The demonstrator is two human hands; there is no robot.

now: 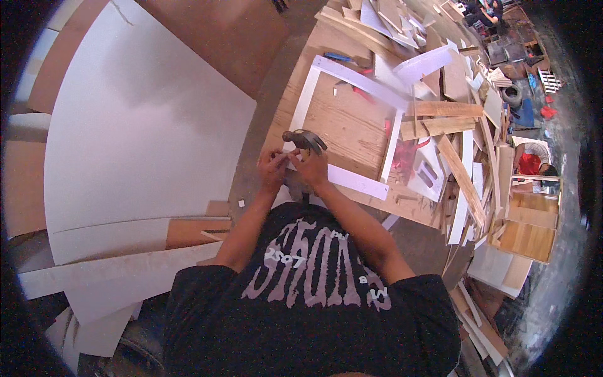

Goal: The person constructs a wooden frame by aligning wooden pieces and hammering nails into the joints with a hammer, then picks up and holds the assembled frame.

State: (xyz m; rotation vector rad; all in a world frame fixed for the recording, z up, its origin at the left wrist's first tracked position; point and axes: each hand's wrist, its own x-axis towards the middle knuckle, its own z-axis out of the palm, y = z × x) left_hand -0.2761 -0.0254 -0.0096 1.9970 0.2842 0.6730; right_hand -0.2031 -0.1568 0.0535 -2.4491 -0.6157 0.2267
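A white rectangular frame of narrow boards lies on the plywood work surface in front of me. At its near left corner my two hands are close together. My right hand is closed round a claw hammer, whose dark metal head sticks up above the fingers. Beside it, my left hand has its fingers pinched together near the frame's corner. What they hold, if anything, is too small to make out. The hands hide that corner and most of the hammer's handle.
A blue-handled tool and a red-handled tool lie by the frame. Wooden offcuts pile up on the right. A large white panel stands at my left. Another person is at the far right.
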